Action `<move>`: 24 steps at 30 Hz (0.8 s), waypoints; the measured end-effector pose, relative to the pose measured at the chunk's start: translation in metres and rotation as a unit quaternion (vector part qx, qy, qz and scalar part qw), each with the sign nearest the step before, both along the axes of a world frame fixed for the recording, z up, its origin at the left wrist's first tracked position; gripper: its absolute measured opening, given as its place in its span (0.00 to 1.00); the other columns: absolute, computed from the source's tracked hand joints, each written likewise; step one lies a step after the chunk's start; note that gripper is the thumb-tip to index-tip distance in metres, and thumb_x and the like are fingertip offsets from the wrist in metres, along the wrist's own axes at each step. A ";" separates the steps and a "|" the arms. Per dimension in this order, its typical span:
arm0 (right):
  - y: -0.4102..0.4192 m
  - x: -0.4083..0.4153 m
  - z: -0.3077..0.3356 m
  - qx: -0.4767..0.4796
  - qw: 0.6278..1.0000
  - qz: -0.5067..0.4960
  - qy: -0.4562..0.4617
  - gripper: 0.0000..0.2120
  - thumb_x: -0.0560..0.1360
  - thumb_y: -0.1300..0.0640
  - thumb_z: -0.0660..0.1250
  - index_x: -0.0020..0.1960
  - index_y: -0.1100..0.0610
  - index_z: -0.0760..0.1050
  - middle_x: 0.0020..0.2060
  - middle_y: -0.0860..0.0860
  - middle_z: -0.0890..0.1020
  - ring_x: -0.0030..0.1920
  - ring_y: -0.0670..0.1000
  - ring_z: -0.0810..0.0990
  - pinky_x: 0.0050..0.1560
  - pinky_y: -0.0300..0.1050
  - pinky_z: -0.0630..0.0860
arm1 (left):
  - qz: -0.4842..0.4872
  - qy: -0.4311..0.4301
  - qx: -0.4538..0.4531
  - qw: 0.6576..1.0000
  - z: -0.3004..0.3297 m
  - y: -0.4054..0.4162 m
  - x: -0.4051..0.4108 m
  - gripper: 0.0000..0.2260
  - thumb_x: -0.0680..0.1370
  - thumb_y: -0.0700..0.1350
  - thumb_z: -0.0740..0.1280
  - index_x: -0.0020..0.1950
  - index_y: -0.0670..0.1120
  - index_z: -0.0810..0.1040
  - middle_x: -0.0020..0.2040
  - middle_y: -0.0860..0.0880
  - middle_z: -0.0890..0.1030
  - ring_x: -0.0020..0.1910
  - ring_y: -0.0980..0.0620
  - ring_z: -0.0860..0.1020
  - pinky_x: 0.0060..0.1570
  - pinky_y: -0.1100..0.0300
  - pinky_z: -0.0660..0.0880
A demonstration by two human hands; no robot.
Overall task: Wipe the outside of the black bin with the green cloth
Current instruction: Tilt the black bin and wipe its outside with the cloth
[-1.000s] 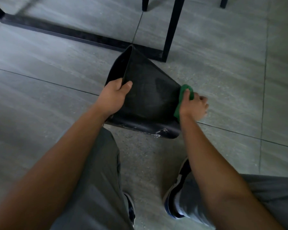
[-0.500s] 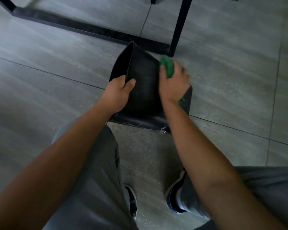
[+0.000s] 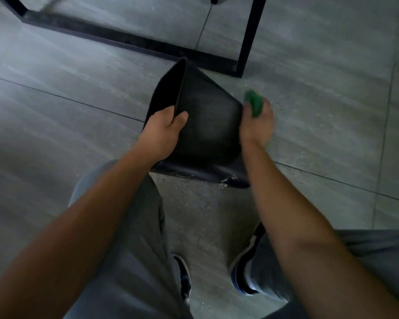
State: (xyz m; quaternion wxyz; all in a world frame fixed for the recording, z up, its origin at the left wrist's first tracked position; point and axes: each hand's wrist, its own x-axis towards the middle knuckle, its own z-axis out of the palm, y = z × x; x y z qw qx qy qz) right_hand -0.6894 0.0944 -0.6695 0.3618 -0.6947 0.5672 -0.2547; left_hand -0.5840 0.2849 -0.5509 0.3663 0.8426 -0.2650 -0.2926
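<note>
The black bin [image 3: 207, 125] lies tilted on the grey tiled floor, its open mouth turned to the left. My left hand [image 3: 164, 132] grips the near rim, thumb on the outer wall and fingers inside. My right hand [image 3: 257, 125] holds the bunched green cloth [image 3: 253, 103] against the bin's right side, near its far corner. The cloth is blurred and mostly covered by my fingers. The bin's scuffed lower edge faces me.
A black metal furniture frame [image 3: 134, 43] with an upright leg [image 3: 249, 35] stands on the floor just behind the bin. My knees and both shoes [image 3: 247, 272] are below the bin. Small crumbs lie on the tiles near the bin.
My right hand with the cloth swept from the bin's right side up over its top wall, then back down to the right side. My left hand kept its grip on the rim.
</note>
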 end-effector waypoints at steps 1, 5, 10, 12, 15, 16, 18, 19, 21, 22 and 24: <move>-0.007 -0.017 -0.013 0.057 0.997 -0.058 0.014 0.27 0.75 0.39 0.62 0.69 0.50 0.76 0.59 0.53 0.83 0.59 0.57 0.82 0.61 0.54 0.79 | -0.005 -0.003 -0.004 1.000 0.001 0.001 -0.001 0.15 0.86 0.51 0.58 0.64 0.43 0.78 0.55 0.49 0.81 0.54 0.50 0.78 0.54 0.60 0.72; 0.057 0.021 0.031 0.001 0.995 -0.003 -0.096 0.21 0.77 0.49 0.66 0.68 0.55 0.77 0.62 0.53 0.82 0.63 0.54 0.80 0.66 0.45 0.73 | 0.005 -0.030 -0.009 1.000 0.000 -0.011 0.004 0.14 0.86 0.50 0.59 0.57 0.41 0.79 0.50 0.47 0.82 0.48 0.50 0.80 0.49 0.56 0.75; 0.068 0.045 0.064 -0.135 0.962 0.151 -0.186 0.15 0.79 0.52 0.67 0.63 0.57 0.79 0.58 0.46 0.81 0.58 0.47 0.80 0.63 0.49 0.76 | -0.003 -0.033 -0.006 0.999 0.004 -0.008 0.003 0.19 0.83 0.55 0.59 0.57 0.40 0.78 0.51 0.43 0.83 0.50 0.45 0.81 0.55 0.43 0.78; 0.028 0.017 0.027 -0.023 0.994 0.038 -0.098 0.17 0.80 0.48 0.65 0.65 0.54 0.78 0.57 0.49 0.83 0.57 0.51 0.82 0.62 0.48 0.77 | -0.001 -0.015 -0.009 1.000 0.004 -0.002 0.001 0.16 0.85 0.52 0.59 0.64 0.42 0.78 0.57 0.45 0.82 0.56 0.45 0.80 0.61 0.47 0.77; 0.026 -0.002 0.009 0.056 0.993 -0.069 -0.071 0.23 0.78 0.49 0.63 0.70 0.56 0.77 0.62 0.54 0.82 0.63 0.57 0.80 0.67 0.48 0.74 | -0.003 0.007 -0.024 1.000 0.002 0.001 0.001 0.16 0.86 0.50 0.59 0.67 0.43 0.78 0.58 0.46 0.82 0.58 0.48 0.79 0.61 0.54 0.76; 0.040 0.011 0.017 0.020 0.995 -0.035 -0.091 0.23 0.77 0.50 0.64 0.70 0.56 0.77 0.64 0.54 0.81 0.65 0.56 0.79 0.70 0.51 0.73 | 0.003 0.010 -0.029 1.000 0.000 0.001 0.004 0.14 0.86 0.49 0.60 0.65 0.44 0.79 0.56 0.47 0.82 0.56 0.50 0.80 0.59 0.55 0.77; 0.075 0.042 0.048 -0.055 0.987 0.071 -0.136 0.21 0.76 0.53 0.67 0.68 0.55 0.78 0.65 0.50 0.80 0.67 0.54 0.76 0.70 0.49 0.71 | 0.025 0.012 -0.042 0.999 -0.006 0.000 0.009 0.10 0.85 0.47 0.61 0.54 0.48 0.81 0.48 0.50 0.83 0.47 0.58 0.81 0.50 0.59 0.77; 0.089 0.055 0.063 -0.081 0.975 0.118 -0.169 0.21 0.76 0.55 0.68 0.68 0.55 0.78 0.64 0.48 0.79 0.68 0.53 0.75 0.69 0.46 0.70 | 0.029 0.004 -0.044 0.999 -0.008 -0.001 0.011 0.10 0.85 0.46 0.61 0.48 0.50 0.80 0.43 0.52 0.82 0.41 0.63 0.80 0.45 0.61 0.75; 0.097 0.070 0.080 -0.108 0.958 0.164 -0.209 0.19 0.77 0.56 0.69 0.67 0.58 0.79 0.65 0.50 0.80 0.69 0.55 0.75 0.72 0.49 0.70 | 0.024 -0.013 -0.032 0.999 -0.009 -0.004 0.011 0.13 0.84 0.44 0.61 0.41 0.51 0.75 0.38 0.54 0.79 0.35 0.65 0.76 0.41 0.61 0.72; 0.091 0.068 0.074 -0.116 0.957 0.171 -0.205 0.19 0.78 0.55 0.69 0.67 0.59 0.79 0.64 0.52 0.81 0.67 0.56 0.77 0.72 0.55 0.72 | 0.024 -0.006 -0.032 0.999 -0.010 -0.003 0.010 0.12 0.85 0.44 0.61 0.42 0.50 0.76 0.39 0.53 0.80 0.36 0.63 0.77 0.41 0.60 0.72; 0.066 0.047 0.046 -0.112 0.973 0.130 -0.152 0.20 0.78 0.51 0.66 0.67 0.59 0.78 0.61 0.54 0.83 0.62 0.55 0.80 0.65 0.59 0.75 | 0.029 0.020 -0.032 0.999 -0.010 0.000 0.009 0.11 0.85 0.47 0.61 0.49 0.45 0.80 0.44 0.49 0.83 0.43 0.56 0.81 0.45 0.58 0.77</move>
